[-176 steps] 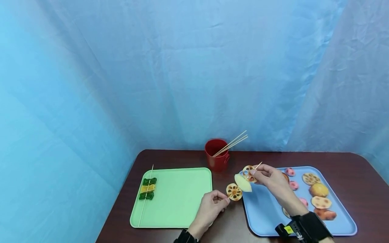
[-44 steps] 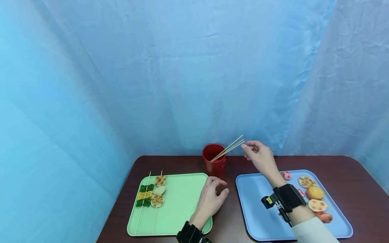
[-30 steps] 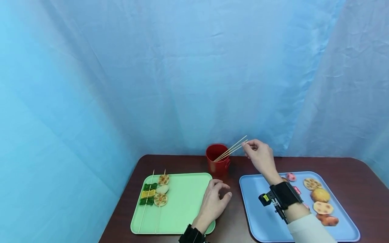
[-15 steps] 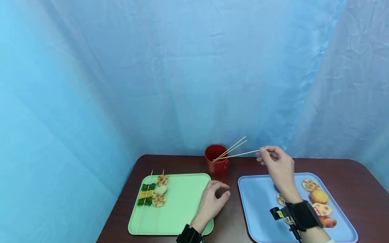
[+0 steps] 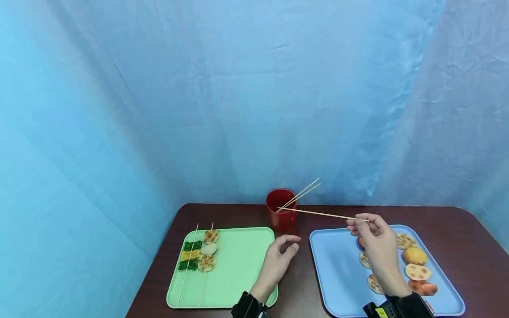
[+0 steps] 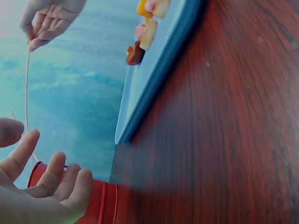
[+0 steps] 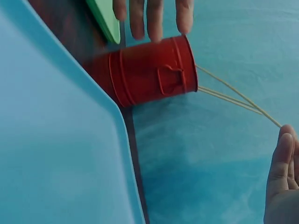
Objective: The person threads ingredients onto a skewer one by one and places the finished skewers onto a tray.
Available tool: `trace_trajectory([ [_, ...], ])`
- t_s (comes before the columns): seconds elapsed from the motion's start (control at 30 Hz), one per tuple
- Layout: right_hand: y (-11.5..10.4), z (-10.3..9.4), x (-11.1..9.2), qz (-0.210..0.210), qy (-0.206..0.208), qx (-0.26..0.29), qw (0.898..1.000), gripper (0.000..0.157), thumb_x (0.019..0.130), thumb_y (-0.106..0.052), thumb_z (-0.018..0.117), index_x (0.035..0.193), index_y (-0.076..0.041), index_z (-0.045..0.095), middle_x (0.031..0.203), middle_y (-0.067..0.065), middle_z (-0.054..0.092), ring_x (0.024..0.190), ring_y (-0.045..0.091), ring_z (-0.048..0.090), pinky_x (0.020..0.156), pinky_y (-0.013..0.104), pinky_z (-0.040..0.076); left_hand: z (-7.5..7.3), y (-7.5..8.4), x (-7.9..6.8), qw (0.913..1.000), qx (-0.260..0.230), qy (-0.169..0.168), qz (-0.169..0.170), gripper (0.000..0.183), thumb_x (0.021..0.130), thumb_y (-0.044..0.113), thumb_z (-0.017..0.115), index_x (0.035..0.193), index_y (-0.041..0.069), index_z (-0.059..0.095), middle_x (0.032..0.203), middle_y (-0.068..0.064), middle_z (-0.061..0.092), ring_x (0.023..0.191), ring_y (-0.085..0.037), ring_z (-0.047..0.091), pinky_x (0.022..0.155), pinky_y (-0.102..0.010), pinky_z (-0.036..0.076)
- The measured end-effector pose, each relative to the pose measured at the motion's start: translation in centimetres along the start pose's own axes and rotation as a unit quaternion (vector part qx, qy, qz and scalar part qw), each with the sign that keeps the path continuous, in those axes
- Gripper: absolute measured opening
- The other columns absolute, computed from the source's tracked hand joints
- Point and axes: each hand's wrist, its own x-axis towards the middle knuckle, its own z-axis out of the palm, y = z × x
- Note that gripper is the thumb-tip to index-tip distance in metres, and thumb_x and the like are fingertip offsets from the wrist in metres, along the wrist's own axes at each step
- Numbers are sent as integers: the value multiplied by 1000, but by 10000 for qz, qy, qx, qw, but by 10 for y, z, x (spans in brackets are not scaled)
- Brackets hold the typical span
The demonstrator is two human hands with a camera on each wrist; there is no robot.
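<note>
In the head view my right hand [image 5: 377, 251] pinches one end of a wooden skewer [image 5: 324, 214] between thumb and fingertips. Its other end is still at the mouth of the red bucket [image 5: 281, 221], where two more skewers [image 5: 304, 193] lean out to the right. My left hand [image 5: 275, 267] hovers at the right edge of the green tray [image 5: 242, 282], fingers relaxed and holding nothing. On that tray lie a skewer of green and yellow pieces [image 5: 190, 255] and another with two lotus root slices [image 5: 206, 263] around a pale slice [image 5: 208, 249].
A blue tray [image 5: 338, 287] on the right bears lotus root slices [image 5: 405, 241], a yellow round piece [image 5: 414, 255], a pale spotted slice [image 5: 417, 272] and a reddish-brown piece [image 5: 423, 288]. My right forearm covers part of it. A blue curtain [image 5: 254, 101] hangs behind the table.
The lotus root skewer, earlier between both hands, now lies on the green tray. My right hand has taken a skewer at the bucket and drawn it right and down. The left hand barely moved lately.
</note>
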Motion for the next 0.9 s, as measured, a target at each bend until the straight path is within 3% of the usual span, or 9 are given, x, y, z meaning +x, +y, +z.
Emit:
trace_trajectory([
  [0.17, 6, 2, -7, 304, -194, 610, 9975, 25, 107, -21, 56, 118, 1, 57, 97, 0, 76, 83, 9, 72, 74, 22, 58, 5, 4, 2, 9971, -722, -181, -154, 31, 103, 19, 63, 130, 3, 67, 130, -14, 67, 115, -25, 65, 97, -36, 53],
  [0.27, 11, 5, -10, 363, -408, 1082, 9926, 26, 107, -15, 57, 117, 8, 54, 95, 2, 76, 84, 10, 72, 76, 22, 58, 9, 6, 4, 9897, -1353, -362, -286, 38, 105, 19, 62, 139, 1, 59, 136, -16, 65, 124, -32, 64, 99, -37, 54],
  [0.47, 14, 13, -13, 357, -658, 1314, 9885, 29, 107, -15, 58, 118, 11, 52, 97, 2, 76, 86, 11, 72, 78, 23, 59, 14, 13, 11, 9626, -2633, -561, -317, 49, 105, 14, 61, 150, 0, 46, 145, -20, 58, 130, -31, 60, 103, -36, 50],
  [0.7, 14, 22, -24, 696, -728, 1305, 9863, 29, 106, -13, 58, 118, 13, 53, 96, 3, 77, 85, 11, 73, 79, 24, 59, 20, 15, 10, 9231, -3770, -315, -682, 36, 106, 9, 56, 141, -1, 52, 138, -20, 64, 127, -35, 62, 98, -40, 54],
  [0.8, 15, 25, -29, 766, -766, 1289, 9857, 30, 106, -14, 58, 119, 13, 54, 97, 3, 77, 86, 12, 74, 79, 25, 59, 23, 15, 8, 9135, -3983, -166, -810, 32, 106, 9, 57, 137, 0, 56, 135, -18, 66, 126, -36, 63, 96, -41, 54],
  [0.9, 17, 26, -33, 855, -856, 1246, 9848, 29, 106, -14, 58, 119, 12, 54, 99, 5, 77, 88, 12, 74, 80, 27, 59, 27, 15, 7, 9106, -4047, -63, -836, 31, 105, 10, 59, 134, 0, 57, 133, -18, 67, 125, -37, 63, 95, -42, 55],
])
